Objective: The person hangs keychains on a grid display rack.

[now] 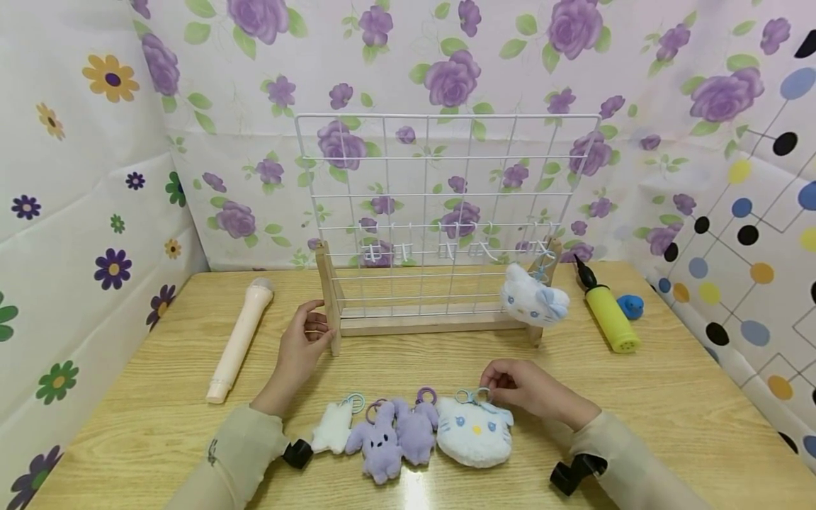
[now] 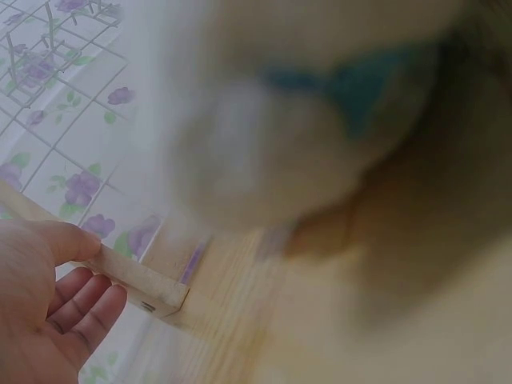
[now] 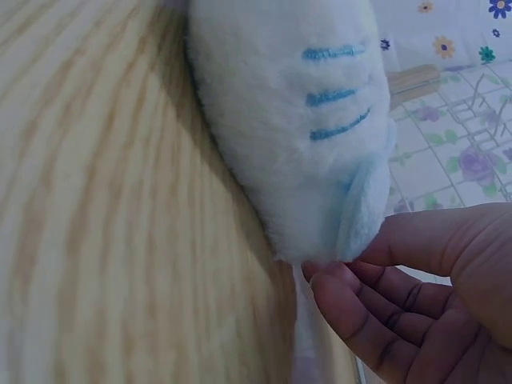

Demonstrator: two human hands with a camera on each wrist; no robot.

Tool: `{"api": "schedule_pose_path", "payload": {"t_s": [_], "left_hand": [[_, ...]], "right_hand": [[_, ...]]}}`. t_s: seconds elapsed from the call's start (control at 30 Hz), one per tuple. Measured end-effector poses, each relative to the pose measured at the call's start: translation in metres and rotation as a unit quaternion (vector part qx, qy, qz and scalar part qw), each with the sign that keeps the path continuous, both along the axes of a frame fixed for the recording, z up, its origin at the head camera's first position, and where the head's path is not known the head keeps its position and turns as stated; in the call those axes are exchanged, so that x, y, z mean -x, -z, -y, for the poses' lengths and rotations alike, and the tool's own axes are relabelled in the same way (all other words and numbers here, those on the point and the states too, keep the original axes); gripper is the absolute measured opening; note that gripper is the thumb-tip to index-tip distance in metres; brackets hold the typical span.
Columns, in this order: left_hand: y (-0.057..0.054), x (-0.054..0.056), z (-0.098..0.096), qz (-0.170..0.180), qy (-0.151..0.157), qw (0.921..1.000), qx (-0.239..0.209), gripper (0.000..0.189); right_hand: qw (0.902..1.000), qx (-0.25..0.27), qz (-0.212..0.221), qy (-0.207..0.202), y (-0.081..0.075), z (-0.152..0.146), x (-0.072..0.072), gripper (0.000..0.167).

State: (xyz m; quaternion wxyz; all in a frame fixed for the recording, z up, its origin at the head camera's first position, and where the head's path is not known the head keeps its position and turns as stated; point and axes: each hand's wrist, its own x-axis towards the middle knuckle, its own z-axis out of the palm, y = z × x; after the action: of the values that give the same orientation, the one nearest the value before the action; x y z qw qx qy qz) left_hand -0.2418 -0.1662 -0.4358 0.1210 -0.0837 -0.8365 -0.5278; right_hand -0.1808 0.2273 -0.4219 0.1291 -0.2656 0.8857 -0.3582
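In the head view, my left hand (image 1: 299, 343) holds the wooden left post (image 1: 329, 304) of a white wire grid rack (image 1: 446, 195), thumb in front. My right hand (image 1: 525, 389) pinches the ring at the top of a white cat-face plush keychain (image 1: 474, 435) lying on the table; the right wrist view shows the fingertips by its blue bow (image 3: 358, 210). To its left lie two purple plush keychains (image 1: 381, 446) (image 1: 416, 432) and a small white one (image 1: 333, 428). Another white cat plush keychain (image 1: 534, 297) hangs at the rack's right end.
Several white hooks (image 1: 446, 249) hang along the grid. A cream microphone (image 1: 241, 340) lies at the left. At the right are a yellow hand pump (image 1: 612, 319) with a black nozzle and a blue toy (image 1: 630, 306). Patterned cloths surround the wooden table (image 1: 159, 425).
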Motion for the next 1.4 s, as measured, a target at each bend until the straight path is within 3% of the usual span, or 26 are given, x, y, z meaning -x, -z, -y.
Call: {"api": "schedule_pose_path", "payload": {"t_s": [0.3,0.6,1.03,1.4], "left_hand": [[0.001,0.000,0.000,0.001,0.001,1.0000,0.002,0.056],[0.001,0.000,0.000,0.005,-0.002,1.0000,-0.001,0.055],[0.001,0.000,0.000,-0.007,0.003,1.0000,0.002,0.056],[0.000,-0.001,0.000,-0.016,0.003,0.9999,0.003,0.054]], "right_hand": [[0.9993,-0.012,-0.035,0.004,-0.008,0.000,0.000,0.007],[0.9971,-0.009,-0.075,-0.009,-0.029,0.000,-0.003,0.010],[0.9970,-0.018,-0.072,-0.022,-0.058,-0.003,-0.007,0.010],[0.9922,-0.054,-0.111,-0.020,-0.082,-0.006,-0.007,0.012]]}}
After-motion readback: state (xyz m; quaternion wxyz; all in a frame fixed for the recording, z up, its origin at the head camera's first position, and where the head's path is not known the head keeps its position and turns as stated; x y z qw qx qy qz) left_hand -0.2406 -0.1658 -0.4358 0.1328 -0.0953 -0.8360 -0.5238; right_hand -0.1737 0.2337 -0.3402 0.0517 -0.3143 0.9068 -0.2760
